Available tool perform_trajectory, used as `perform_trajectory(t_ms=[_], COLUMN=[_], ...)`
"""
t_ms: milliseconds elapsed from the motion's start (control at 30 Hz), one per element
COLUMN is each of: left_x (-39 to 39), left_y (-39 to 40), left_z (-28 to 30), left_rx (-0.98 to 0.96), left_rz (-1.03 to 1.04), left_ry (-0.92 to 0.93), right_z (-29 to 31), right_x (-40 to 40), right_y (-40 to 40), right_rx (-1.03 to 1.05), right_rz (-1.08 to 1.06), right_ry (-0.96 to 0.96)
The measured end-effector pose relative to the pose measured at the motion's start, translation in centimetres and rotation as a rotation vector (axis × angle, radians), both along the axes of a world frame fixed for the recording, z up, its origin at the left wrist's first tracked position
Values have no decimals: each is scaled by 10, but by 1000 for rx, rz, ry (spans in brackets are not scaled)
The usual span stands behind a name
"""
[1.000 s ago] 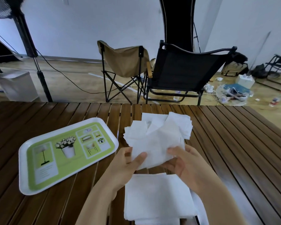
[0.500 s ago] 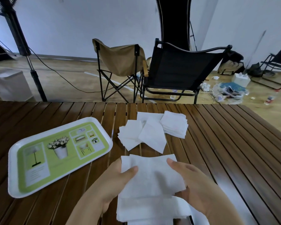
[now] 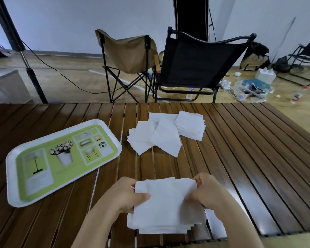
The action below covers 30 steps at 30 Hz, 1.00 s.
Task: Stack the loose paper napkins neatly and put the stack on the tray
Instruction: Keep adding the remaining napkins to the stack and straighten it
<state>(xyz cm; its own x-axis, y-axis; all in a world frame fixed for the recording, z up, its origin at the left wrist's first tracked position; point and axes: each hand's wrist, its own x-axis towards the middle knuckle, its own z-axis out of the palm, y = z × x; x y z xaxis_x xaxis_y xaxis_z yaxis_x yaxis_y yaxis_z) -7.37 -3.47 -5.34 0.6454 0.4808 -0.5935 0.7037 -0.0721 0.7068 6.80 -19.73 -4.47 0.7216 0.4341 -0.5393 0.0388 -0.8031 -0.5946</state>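
On the slatted wooden desk (image 3: 240, 140), we have brought the napkin taken from the loose napkins (image 3: 166, 133) down onto the near stack (image 3: 166, 208). Our left hand (image 3: 127, 196) and right hand (image 3: 207, 193) pinch its two sides, grip closed on paper. More loose ones wait beyond our hands; the tray (image 3: 14, 178), off to the left, holds none yet.

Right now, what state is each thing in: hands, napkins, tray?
Left hand: grips the stack's left edge.
Right hand: grips the stack's right edge.
Stack: held in both hands, edges uneven.
Loose napkins: scattered on the table, overlapping.
Tray: on the table, holds no napkins.
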Motion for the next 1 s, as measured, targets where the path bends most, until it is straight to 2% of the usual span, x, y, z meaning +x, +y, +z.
perform_trajectory(t_ms=[400, 533, 600, 733, 833, 1000], left_x=[2, 2, 0, -5, -5, -5], left_y=[4, 2, 2, 9, 12, 11], left_z=[-8, -9, -5, 2, 6, 6], left_rx=[137, 293, 387, 444, 474, 489], left_rz=[-24, -30, 2, 131, 177, 140], left_ry=[47, 134, 154, 64, 1, -76], right_z=[-1, -3, -3, 0, -1, -29], right_x=[1, 0, -1, -1, 11, 34], right_y=[5, 7, 9, 18, 46, 93], right_rx=[-19, -39, -45, 10, -37, -239], right_rz=[91, 109, 98, 44, 208, 547], right_ry=[-82, -148, -237, -533, -643, -577])
